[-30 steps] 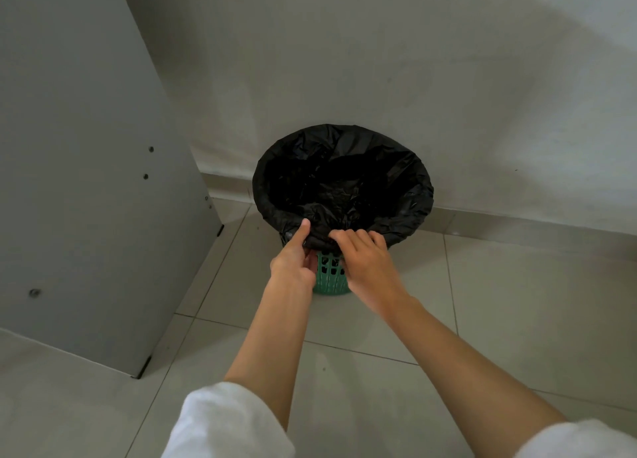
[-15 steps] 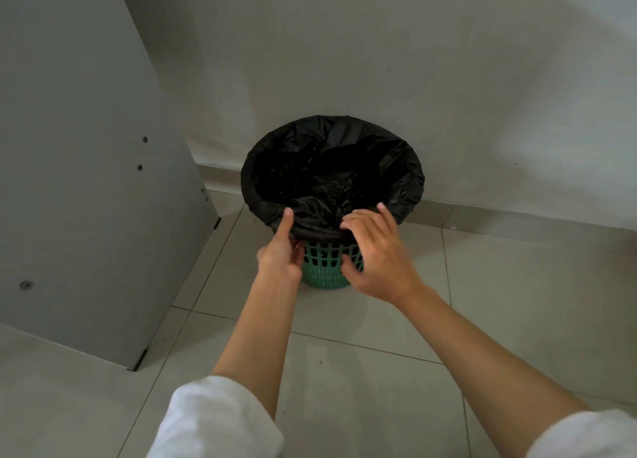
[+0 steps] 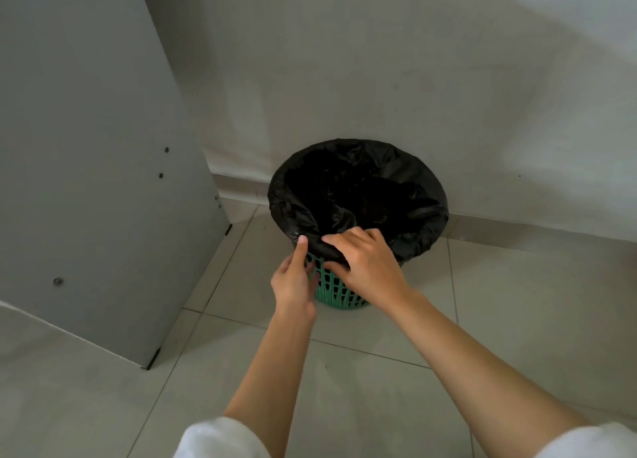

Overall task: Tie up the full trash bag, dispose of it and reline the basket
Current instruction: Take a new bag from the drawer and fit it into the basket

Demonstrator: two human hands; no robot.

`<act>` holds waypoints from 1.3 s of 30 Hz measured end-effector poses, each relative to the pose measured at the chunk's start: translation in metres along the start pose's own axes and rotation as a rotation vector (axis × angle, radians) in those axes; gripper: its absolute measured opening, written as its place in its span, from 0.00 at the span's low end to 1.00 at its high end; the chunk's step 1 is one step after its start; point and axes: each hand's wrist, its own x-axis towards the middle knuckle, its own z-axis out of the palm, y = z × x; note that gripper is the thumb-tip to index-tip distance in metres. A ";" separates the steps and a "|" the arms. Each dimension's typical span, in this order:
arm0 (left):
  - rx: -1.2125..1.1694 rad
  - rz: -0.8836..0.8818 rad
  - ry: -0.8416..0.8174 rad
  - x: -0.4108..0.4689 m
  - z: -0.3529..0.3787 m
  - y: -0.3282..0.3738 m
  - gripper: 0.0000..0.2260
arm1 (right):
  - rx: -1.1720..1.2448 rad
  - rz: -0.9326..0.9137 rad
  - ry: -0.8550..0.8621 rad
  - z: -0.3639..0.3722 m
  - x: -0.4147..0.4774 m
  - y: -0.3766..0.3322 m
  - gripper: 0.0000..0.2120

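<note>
A green plastic lattice basket (image 3: 332,290) stands on the tiled floor against the wall. A black trash bag (image 3: 358,195) lines it, its edge folded down over the rim. My left hand (image 3: 294,278) is at the near left of the rim, thumb up against the bag's folded edge, fingers beside the lattice. My right hand (image 3: 365,264) lies over the near rim, fingers curled onto the bag's folded edge. The bag's inside is dark and its contents cannot be made out.
A grey panel (image 3: 96,168) stands upright at the left, its lower corner near the basket. The white wall (image 3: 413,78) with a low skirting runs behind the basket. Pale floor tiles (image 3: 517,312) spread to the right and near me.
Both hands have stayed at the near rim. The right hand has shifted from beside the lattice onto the bag's folded edge; the left thumb still rests on the rim. More green lattice shows below.
</note>
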 end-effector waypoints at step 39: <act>0.393 0.175 0.095 0.054 0.023 0.057 0.10 | -0.105 0.447 0.226 0.015 -0.024 0.014 0.20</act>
